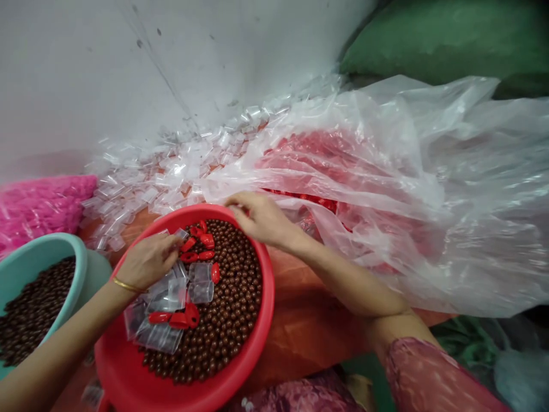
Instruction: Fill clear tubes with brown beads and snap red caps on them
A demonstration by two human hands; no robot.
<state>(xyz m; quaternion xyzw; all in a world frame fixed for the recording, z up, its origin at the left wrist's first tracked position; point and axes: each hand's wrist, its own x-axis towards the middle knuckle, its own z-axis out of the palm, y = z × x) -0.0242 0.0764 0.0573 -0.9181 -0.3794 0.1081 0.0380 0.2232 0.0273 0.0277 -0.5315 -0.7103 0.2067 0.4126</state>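
Observation:
My left hand [151, 260] is over the red basin [266, 286], its fingers pinched on a small clear plastic case [182, 233]. Below it, more clear cases [201, 281] and several red caps [206, 240] lie on a bed of round brown balls [234, 309] inside the basin. At the basin's far right rim is my right hand [254, 216], with fingers curled and thumb bent in. Whatever that hand may hold is too small or hidden to make out. Beside it lies the edge of a large clear plastic bag [386, 189] with red pieces [317, 200] in it.
A light teal bucket [81, 269] of brown balls stands at the left, in front of a pink bag [43, 206]. Loose clear cases [141, 183] are heaped along the wall [171, 68]. A green sack [446, 40] is at the back right. Orange sheeting [309, 320] covers the surface.

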